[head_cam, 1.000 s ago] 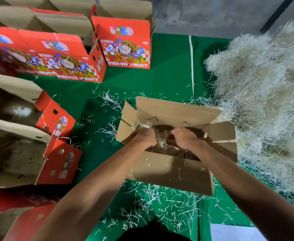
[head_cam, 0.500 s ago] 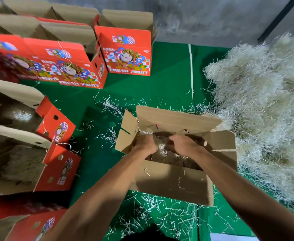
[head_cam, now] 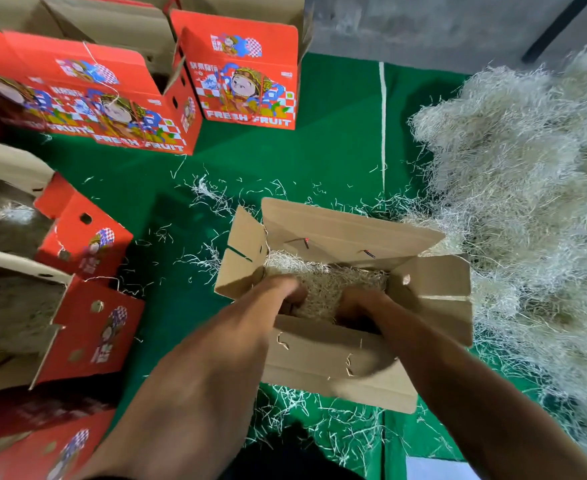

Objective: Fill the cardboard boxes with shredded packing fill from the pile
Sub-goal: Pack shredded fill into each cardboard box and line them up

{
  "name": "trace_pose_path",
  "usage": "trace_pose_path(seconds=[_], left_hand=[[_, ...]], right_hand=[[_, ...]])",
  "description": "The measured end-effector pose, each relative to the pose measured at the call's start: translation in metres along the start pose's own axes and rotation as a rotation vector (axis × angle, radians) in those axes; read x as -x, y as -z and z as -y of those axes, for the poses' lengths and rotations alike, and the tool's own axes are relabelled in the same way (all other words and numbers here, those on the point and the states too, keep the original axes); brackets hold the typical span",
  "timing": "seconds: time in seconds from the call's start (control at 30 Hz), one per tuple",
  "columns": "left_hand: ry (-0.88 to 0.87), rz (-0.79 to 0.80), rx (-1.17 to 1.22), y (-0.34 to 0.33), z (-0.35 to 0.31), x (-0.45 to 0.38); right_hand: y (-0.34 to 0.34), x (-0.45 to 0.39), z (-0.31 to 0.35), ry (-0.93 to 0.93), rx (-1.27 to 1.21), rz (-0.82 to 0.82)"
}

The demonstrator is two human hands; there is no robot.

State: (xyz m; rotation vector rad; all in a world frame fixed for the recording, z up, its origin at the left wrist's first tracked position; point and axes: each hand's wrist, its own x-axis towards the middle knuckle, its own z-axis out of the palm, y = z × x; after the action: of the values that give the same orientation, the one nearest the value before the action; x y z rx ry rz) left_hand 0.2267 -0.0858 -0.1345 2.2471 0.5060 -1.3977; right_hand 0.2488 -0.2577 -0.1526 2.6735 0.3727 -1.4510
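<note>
Red boxes (head_cam: 247,74), green mat (head_cam: 337,150)

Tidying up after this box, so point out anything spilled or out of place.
Loose pale shredded strands lie scattered over the green mat around the open brown cardboard box, outside both it and the big pile of shredded fill. Nothing looks damaged.

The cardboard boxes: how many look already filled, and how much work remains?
Done: two red boxes at the left already show shredded fill inside. In hand: both hands, left hand and right hand, are down in the open brown box, on the fill that partly covers its inside. Left: the printed fruit boxes at the back stand open, their insides hidden, and the large pile remains.
</note>
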Motion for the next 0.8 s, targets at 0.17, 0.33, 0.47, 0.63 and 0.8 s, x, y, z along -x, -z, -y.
trace_pose_path(seconds=[0.17,0.33,0.47,0.63,0.8], left_hand=[[0.038,0.090,-0.039,-0.003,-0.003,-0.002],[-0.105,-0.169,-0.144,-0.004,-0.008,0.014],[-0.170,-0.290,-0.276,-0.005,-0.023,0.020],[-0.023,0.059,-0.235,-0.020,-0.009,0.000],[-0.005,0.215,-0.130,-0.023,-0.005,-0.006]], right_hand=[[-0.004,0.009,0.002,0.009,-0.047,-0.041],[0.012,0.023,0.010,-0.008,-0.060,0.040],[0.027,0.035,0.020,-0.033,-0.215,0.051],[-0.002,0.025,0.027,-0.059,-0.282,0.016],[-0.016,0.014,0.031,-0.056,-0.475,0.093]])
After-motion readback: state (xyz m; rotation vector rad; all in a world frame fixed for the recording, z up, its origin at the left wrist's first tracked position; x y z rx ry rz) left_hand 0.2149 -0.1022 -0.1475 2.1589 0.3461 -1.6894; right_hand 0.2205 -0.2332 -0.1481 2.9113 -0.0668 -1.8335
